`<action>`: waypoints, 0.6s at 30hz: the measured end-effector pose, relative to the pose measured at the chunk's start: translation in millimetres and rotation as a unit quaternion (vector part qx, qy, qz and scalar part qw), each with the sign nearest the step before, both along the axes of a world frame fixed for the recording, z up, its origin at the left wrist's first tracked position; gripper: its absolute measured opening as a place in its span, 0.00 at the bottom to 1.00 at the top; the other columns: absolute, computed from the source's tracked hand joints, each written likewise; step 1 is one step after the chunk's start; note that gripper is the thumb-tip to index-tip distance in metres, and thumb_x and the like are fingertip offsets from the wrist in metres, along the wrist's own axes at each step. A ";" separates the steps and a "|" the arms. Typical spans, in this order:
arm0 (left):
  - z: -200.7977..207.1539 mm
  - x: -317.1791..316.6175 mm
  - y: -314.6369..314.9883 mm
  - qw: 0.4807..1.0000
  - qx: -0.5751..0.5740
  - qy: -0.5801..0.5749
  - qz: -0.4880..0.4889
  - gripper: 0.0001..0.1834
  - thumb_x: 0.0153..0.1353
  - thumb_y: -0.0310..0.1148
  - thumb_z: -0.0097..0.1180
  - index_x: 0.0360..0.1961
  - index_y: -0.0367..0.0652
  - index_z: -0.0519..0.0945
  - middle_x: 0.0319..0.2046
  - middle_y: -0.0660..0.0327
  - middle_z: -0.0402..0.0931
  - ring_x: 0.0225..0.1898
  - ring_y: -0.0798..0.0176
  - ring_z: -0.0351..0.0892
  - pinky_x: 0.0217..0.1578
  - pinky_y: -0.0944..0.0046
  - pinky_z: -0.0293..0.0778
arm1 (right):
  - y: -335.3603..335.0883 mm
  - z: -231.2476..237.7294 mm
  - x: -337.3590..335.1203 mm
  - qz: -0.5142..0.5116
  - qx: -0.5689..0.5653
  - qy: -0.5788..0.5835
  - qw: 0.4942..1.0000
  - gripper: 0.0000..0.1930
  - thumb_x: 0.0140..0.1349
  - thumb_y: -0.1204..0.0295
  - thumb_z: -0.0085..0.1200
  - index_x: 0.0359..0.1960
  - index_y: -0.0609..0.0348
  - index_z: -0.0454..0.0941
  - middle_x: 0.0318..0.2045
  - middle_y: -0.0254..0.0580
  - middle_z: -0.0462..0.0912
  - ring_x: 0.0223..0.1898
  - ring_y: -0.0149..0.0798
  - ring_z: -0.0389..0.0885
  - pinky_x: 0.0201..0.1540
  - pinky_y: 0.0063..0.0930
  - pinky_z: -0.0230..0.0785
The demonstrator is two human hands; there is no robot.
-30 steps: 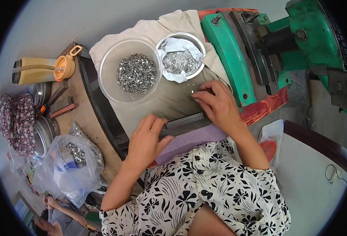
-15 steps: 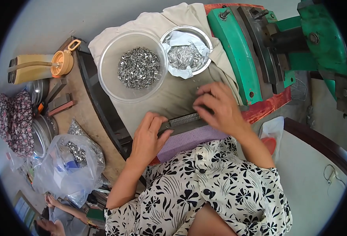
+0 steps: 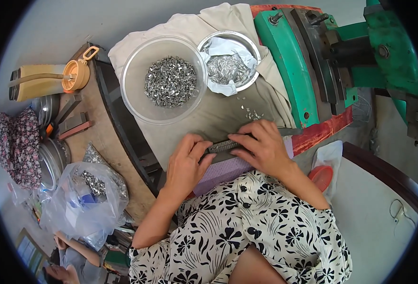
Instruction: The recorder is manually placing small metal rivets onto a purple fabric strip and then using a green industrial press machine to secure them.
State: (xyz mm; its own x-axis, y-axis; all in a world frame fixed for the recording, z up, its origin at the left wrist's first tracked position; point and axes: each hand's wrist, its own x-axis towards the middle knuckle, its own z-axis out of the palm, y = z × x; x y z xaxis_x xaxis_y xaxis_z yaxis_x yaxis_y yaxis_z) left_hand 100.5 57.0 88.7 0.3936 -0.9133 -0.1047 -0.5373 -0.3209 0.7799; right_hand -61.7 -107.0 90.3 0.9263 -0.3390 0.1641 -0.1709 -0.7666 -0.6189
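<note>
Room: band of beige cloth (image 3: 213, 112) runs between the clear plastic tub (image 3: 132, 90) and the slotted metal bar (image 3: 222, 146). Right side is bounded by the green machine base (image 3: 284, 61), with a red board (image 3: 319, 135) jutting below it. Left side: dark-edged wooden bench (image 3: 119, 158). Steel bowl (image 3: 243, 41) sits just beside the tub, far side. Loose metal flakes (image 3: 249, 115) lie between bowl and right hand (image 3: 261, 147), so that patch is occupied.

Bar is in front of the torso, spanning the gap between the hands, near the purple cloth (image 3: 221, 171). Left hand (image 3: 186, 158): thumb and index a narrow gap apart at the bar's left end. Right: thumb and index similarly narrow, tips over the bar further right. Can't tell whether either pinches a part.
</note>
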 end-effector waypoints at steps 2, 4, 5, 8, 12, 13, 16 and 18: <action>-0.9 0.7 -2.2 1.000 -0.018 -0.020 -0.013 0.17 0.48 0.25 0.70 0.41 0.38 0.82 0.39 0.56 0.75 0.38 0.50 0.79 0.37 0.55 0.76 | -1.8 -2.5 -6.3 -0.009 -0.028 0.013 0.999 0.18 0.46 0.68 0.70 0.42 0.51 0.85 0.36 0.32 0.78 0.39 0.39 0.76 0.42 0.35 0.65; -1.2 -0.1 -4.9 0.998 -0.038 -0.038 -0.029 0.17 0.47 0.24 0.72 0.40 0.37 0.83 0.37 0.55 0.76 0.36 0.50 0.79 0.35 0.58 0.76 | -0.5 -2.4 -10.9 -0.011 -0.048 0.009 0.999 0.18 0.46 0.68 0.70 0.41 0.51 0.85 0.36 0.32 0.78 0.39 0.39 0.75 0.41 0.35 0.65; -0.2 -1.4 -5.2 0.997 -0.042 -0.045 -0.037 0.17 0.47 0.25 0.72 0.39 0.38 0.83 0.37 0.56 0.77 0.36 0.51 0.79 0.35 0.57 0.76 | 0.5 -2.1 -13.3 -0.008 -0.066 0.002 0.998 0.17 0.46 0.68 0.71 0.41 0.51 0.85 0.36 0.31 0.78 0.39 0.39 0.75 0.41 0.35 0.65; 3.2 -8.0 -6.5 0.995 -0.051 -0.063 -0.062 0.16 0.48 0.28 0.71 0.39 0.41 0.83 0.37 0.60 0.76 0.36 0.54 0.78 0.35 0.57 0.74 | 2.8 6.4 -27.4 -0.017 -0.071 0.005 0.997 0.17 0.46 0.69 0.71 0.41 0.50 0.85 0.36 0.31 0.78 0.39 0.39 0.76 0.41 0.35 0.65; -2.6 -22.7 -8.0 0.990 -0.054 -0.087 -0.097 0.16 0.50 0.33 0.68 0.41 0.43 0.82 0.38 0.63 0.76 0.38 0.58 0.77 0.38 0.60 0.70 | 3.8 6.3 -44.5 -0.026 -0.069 0.024 0.997 0.18 0.45 0.70 0.71 0.40 0.50 0.85 0.36 0.30 0.78 0.39 0.39 0.76 0.40 0.35 0.65; -3.8 -25.5 -7.9 0.989 -0.050 -0.093 -0.108 0.16 0.50 0.33 0.68 0.41 0.43 0.82 0.39 0.63 0.76 0.39 0.59 0.76 0.38 0.60 0.70 | 4.2 5.0 -47.7 -0.026 -0.068 0.024 0.997 0.18 0.45 0.70 0.71 0.40 0.50 0.85 0.36 0.30 0.78 0.39 0.39 0.76 0.40 0.35 0.65; -10.1 -32.0 -7.6 0.986 -0.069 -0.098 -0.119 0.16 0.47 0.32 0.72 0.38 0.43 0.83 0.37 0.61 0.77 0.37 0.56 0.78 0.36 0.58 0.70 | 7.7 0.5 -56.9 -0.036 -0.061 0.029 0.997 0.18 0.45 0.70 0.71 0.40 0.49 0.85 0.36 0.30 0.78 0.39 0.39 0.76 0.40 0.35 0.65; -10.0 -32.2 -6.7 0.987 -0.063 -0.093 -0.116 0.16 0.47 0.32 0.72 0.38 0.43 0.83 0.38 0.61 0.77 0.37 0.55 0.78 0.37 0.57 0.71 | 9.3 -1.0 -58.6 -0.042 -0.058 0.034 0.997 0.18 0.45 0.70 0.71 0.40 0.49 0.85 0.36 0.30 0.78 0.39 0.38 0.76 0.40 0.34 0.65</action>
State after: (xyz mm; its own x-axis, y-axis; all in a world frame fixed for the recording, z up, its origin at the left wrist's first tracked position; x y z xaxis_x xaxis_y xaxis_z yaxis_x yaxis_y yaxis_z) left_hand 68.3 50.4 78.8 0.1737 -0.9823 0.0697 -0.7228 -0.0791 0.6865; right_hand -120.3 -97.6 89.3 0.9053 -0.3991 0.1453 -0.2762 -0.8131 -0.5124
